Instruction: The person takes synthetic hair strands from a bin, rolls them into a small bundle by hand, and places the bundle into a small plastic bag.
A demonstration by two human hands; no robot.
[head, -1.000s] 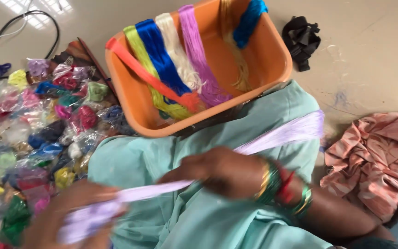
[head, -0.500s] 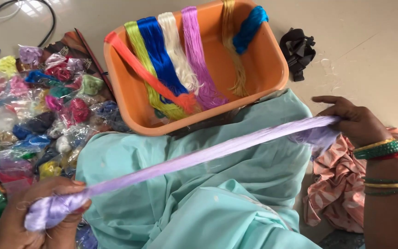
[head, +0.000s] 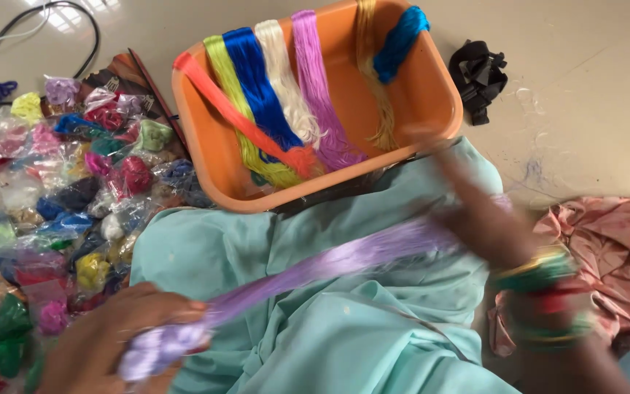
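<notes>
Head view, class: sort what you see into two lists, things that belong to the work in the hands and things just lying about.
In hand:
- lilac thread bundle, stretched between both hands
- left hand, gripping its bunched end
- right hand, blurred, at the other end
- orange tub with laid-out thread hanks

Lying about:
- bagged coloured threads
- pink cloth
- black cloth
- black cable

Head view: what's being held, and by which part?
A lilac thread bundle. The left hand grips its bunched lower end; the blurred right hand is at the upper end, but its grip cannot be told.
</notes>
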